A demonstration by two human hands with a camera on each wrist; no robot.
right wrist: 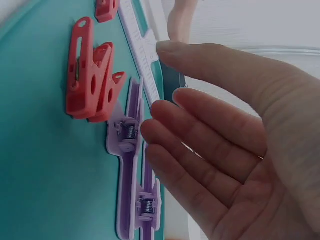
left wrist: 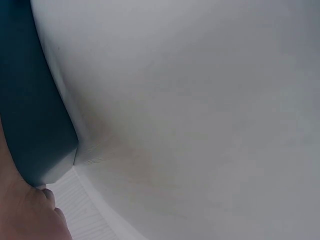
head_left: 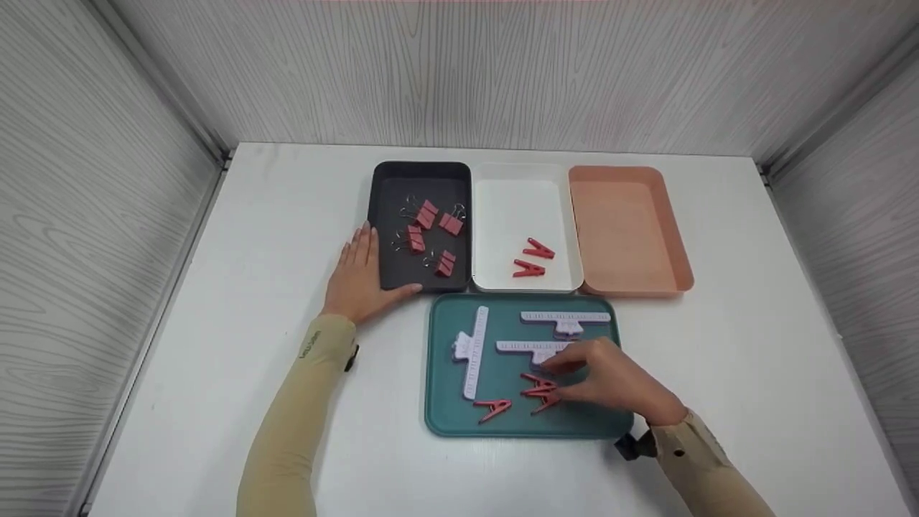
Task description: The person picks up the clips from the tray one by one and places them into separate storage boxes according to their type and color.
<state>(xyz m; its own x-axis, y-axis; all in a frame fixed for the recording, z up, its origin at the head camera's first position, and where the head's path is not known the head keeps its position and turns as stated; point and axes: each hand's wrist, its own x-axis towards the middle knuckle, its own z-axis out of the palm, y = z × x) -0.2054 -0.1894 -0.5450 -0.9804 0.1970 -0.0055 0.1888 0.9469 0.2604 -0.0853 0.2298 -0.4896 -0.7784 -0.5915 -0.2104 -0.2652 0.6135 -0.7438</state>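
Note:
In the head view my left hand (head_left: 355,283) rests against the left side of the black tray (head_left: 375,179), fingers straight, thumb along its near edge. The left wrist view catches part of that hand (left wrist: 30,215) beside the tray's dark wall. My right hand (head_left: 614,377) is over the teal tray (head_left: 459,427), fingers loosely bent and holding nothing. Its thumb and fingertips are close to overlapping red clothespins (right wrist: 80,75). Another red clothespin (head_left: 492,409) lies to their left. Lilac long-bar clips (head_left: 474,352) share the tray, one of them (head_left: 528,346) partly behind the right hand.
Several red binder clips (head_left: 415,239) lie in the black tray. The white tray (head_left: 520,172) beside it holds two red clothespins (head_left: 529,268). At the right end of the row is a salmon-pink tray (head_left: 632,230). Wood-grain panels (head_left: 488,79) wall in the white table.

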